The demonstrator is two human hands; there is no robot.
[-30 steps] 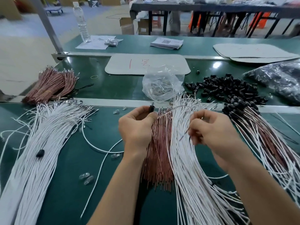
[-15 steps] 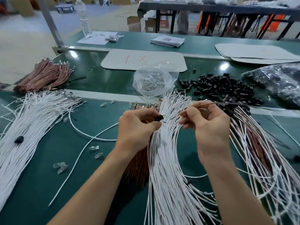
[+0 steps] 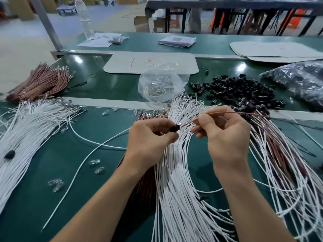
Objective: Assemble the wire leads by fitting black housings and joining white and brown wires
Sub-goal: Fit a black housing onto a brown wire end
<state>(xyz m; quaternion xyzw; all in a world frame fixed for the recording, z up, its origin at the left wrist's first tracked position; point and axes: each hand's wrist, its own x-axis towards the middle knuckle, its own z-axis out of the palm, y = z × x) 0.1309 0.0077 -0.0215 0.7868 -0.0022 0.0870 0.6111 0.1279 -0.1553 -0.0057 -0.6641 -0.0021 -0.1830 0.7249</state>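
black housing (image 3: 174, 128) (small, glossy) | brown wire (image 3: 227, 114) thin, metal-tipped

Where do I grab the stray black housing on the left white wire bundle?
Pinch the black housing across its narrow sides, straight down from above: it lies flat atop the white wire bundle, so a side approach would likely snag wires.
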